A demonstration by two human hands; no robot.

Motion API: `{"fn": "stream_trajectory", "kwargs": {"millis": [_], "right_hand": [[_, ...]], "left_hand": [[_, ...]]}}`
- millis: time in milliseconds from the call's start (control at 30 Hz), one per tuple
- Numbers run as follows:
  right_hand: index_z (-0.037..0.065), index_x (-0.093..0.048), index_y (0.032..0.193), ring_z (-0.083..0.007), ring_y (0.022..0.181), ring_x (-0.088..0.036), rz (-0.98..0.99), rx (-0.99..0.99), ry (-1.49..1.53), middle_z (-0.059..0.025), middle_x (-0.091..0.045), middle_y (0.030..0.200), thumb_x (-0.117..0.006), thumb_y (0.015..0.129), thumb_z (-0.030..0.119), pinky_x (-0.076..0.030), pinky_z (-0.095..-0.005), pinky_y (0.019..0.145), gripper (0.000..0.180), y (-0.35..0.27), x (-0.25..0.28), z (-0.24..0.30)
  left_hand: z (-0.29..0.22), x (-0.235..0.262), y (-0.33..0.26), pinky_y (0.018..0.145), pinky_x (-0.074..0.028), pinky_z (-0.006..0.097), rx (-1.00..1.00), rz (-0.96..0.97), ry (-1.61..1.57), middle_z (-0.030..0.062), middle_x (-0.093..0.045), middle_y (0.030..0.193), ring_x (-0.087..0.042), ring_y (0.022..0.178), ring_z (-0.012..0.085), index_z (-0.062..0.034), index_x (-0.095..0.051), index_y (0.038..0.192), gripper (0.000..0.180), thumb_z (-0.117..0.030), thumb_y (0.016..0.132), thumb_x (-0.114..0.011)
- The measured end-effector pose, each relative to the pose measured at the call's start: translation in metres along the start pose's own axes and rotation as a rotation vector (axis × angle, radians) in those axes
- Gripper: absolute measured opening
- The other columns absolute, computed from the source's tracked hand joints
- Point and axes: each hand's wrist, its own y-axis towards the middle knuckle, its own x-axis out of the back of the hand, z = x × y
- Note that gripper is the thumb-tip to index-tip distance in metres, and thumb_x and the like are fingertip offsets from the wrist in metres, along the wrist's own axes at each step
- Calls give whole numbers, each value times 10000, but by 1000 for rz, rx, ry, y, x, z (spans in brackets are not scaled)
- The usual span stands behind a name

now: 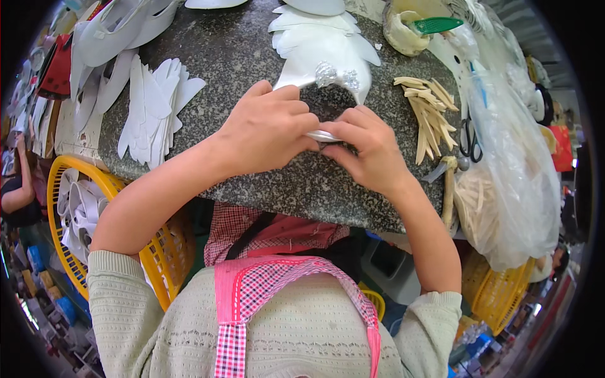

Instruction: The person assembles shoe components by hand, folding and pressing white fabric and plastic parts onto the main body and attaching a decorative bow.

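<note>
1. The table (252, 50) looks like speckled grey stone, dull and slightly grainy.
2. The white cut pieces (154, 104) look like thin, smooth, matt sheet material.
3. The white upper (321, 47) carries a glittering, beaded silver ornament (337, 77).
4. The sticks (428, 110) look like pale bare wood.
5. The basket (161, 249) is glossy yellow plastic.
6. The bag (513, 170) is thin, clear, crinkled plastic.
7. The scissors (469, 142) have black handles.

Two hands (268, 129) (372, 148), two yellow baskets (161, 252) (498, 296), one hammer (449, 189) — one pair of scissors (468, 140)
</note>
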Motion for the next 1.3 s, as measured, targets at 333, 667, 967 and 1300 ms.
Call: {"fn": "stream_trajectory", "kwargs": {"millis": [333, 667, 967, 1300], "right_hand": [[-6, -620, 791, -34, 620, -518, 87, -297, 1212, 1, -587, 688, -719, 741, 146, -404, -178, 544, 188, 7, 38, 15], [4, -591, 748, -20, 601, -474, 254, -280, 978, 30, -555, 671, -785, 632, 224, -353, -179, 522, 316, 33, 75, 24], [-53, -655, 887, -74, 638, -573, 260, -349, 1363, -53, -647, 744, -789, 592, 111, -451, -201, 593, 363, 18, 56, 20], [-86, -617, 975, -118, 726, -613, 374, -299, 1508, -98, -659, 845, -737, 649, 90, -481, -232, 669, 389, 17, 53, 3]], "left_hand": [[-20, 56, 21, 598, -431, 207, 600, 266, -1707, 27, -620, 772, -553, 694, 64, 19, -619, 818, 297, -196, 685, -774], [-22, 49, 24, 588, -443, 200, 670, 42, -1704, 3, -614, 747, -555, 654, 50, -3, -635, 874, 248, -195, 747, -725], [-29, 44, 17, 645, -468, 226, 609, 29, -1956, 60, -649, 808, -589, 710, 92, 34, -642, 912, 257, -119, 726, -731], [-14, 37, 21, 683, -470, 237, 544, 143, -2000, 69, -653, 832, -601, 745, 105, 44, -633, 940, 309, -132, 710, -743]]}}
